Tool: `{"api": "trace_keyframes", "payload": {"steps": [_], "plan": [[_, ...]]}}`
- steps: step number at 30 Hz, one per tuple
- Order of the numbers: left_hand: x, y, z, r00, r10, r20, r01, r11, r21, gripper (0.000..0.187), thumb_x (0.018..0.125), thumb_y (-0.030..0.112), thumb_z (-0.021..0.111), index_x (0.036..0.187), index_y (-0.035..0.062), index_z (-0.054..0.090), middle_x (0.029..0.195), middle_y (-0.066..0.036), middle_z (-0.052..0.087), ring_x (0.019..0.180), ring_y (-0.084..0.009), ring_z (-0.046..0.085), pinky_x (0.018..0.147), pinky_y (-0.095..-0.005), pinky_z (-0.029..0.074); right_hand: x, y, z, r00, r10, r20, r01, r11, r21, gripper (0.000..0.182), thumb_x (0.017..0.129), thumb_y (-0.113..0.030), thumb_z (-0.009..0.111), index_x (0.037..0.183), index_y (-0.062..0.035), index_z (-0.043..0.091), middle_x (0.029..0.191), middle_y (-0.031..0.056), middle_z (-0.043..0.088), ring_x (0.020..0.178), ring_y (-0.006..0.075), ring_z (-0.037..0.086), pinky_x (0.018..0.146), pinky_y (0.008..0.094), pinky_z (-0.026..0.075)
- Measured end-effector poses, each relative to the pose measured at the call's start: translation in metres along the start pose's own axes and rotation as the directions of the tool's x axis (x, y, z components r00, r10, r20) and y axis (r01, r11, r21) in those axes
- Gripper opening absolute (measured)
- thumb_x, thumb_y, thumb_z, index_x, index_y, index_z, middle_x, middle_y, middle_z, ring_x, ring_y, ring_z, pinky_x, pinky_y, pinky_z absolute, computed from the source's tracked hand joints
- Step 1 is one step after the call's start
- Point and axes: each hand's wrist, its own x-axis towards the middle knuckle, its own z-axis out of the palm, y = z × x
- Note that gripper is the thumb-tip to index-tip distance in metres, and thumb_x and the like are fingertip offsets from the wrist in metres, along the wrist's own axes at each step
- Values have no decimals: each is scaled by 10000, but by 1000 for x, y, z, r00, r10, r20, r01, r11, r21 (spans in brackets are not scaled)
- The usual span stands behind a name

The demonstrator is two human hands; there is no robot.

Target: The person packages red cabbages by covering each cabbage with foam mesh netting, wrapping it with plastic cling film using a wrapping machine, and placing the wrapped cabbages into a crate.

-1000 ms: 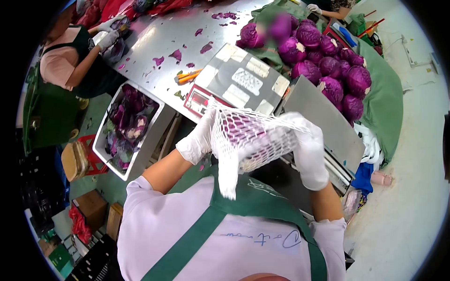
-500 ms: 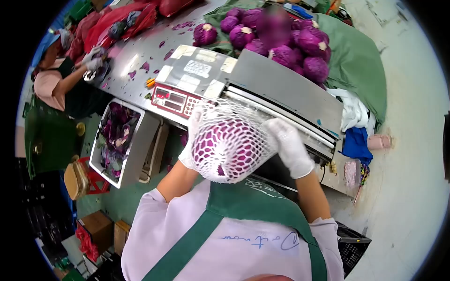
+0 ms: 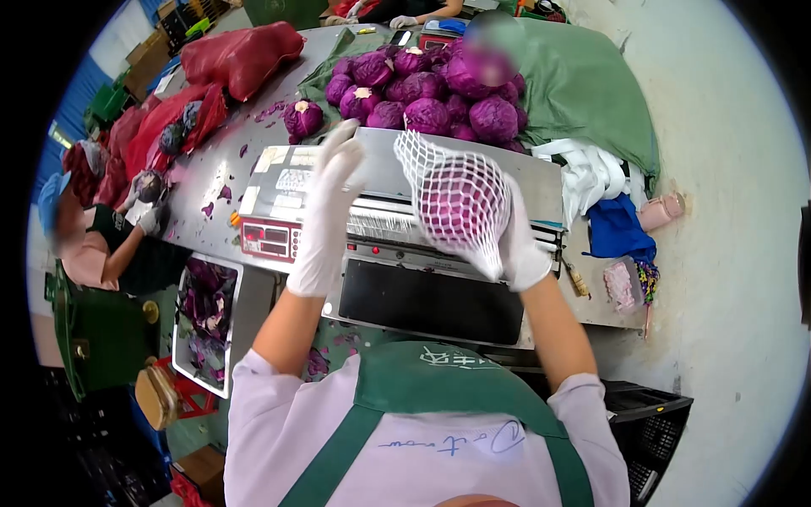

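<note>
A purple cabbage (image 3: 459, 200) sits inside a white foam net sleeve (image 3: 414, 158), whose ends stick out loose at upper left and lower right. My right hand (image 3: 525, 245), in a white glove, grips the netted cabbage from its right side above the wrapping machine (image 3: 389, 221). My left hand (image 3: 332, 190), also gloved in white, is raised apart from the cabbage. Its fingers stretch upward over the scale (image 3: 274, 182) and hold nothing. Behind them, a heap of bare purple cabbages (image 3: 422, 87) lies on a green cloth (image 3: 583, 76).
A white bin (image 3: 239, 325) of trimmed leaves stands at left. Beyond it, a co-worker (image 3: 110, 237) handles a cabbage; another person's gloved hand (image 3: 404, 22) shows at the far edge. White cloths (image 3: 587, 177) and a blue cloth (image 3: 621, 228) lie right. Red sacks (image 3: 241, 57) rest far left.
The netted cabbage has moved from near my chest forward and right, over the machine. My left hand has let go and risen. The view has shifted, showing more of the far table.
</note>
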Motion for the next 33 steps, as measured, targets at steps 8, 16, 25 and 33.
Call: {"api": "trace_keyframes", "payload": {"steps": [8,16,25,33], "plan": [[97,-94,72,931,-218,291,47,865,499,645,931,525,527,1329,17,503,1302,-130,525,1231,-177,456,1042,-318,356,117,-63,-57,898,-430,-97,-38,144,-989,593,966,-491,447,1320,-18,489,1206,135,613,1154,226,549,990,343,399],[143,-112,73,696,-681,227,668,730,144,420,956,409,530,1067,19,640,897,-57,691,752,-144,653,717,-267,526,138,-31,-98,966,-215,-142,120,862,-493,532,991,-482,411,1264,-42,532,1211,110,600,1097,166,564,946,328,458],[105,-112,75,881,-439,174,439,898,41,399,1004,325,458,1204,3,581,1044,-93,651,965,-151,600,884,-290,470,125,-49,-100,907,-407,-105,172,587,-791,415,991,-346,452,1127,11,615,1095,63,648,1027,141,565,948,289,422],[93,-67,-106,466,-185,865,-874,-246,419,458,820,130,620,1269,162,539,877,-61,592,680,-233,629,564,-343,507,-41,-118,-107,908,99,407,220,-940,-261,331,776,-180,646,1099,-174,574,872,64,545,756,232,598,656,388,501]]}}
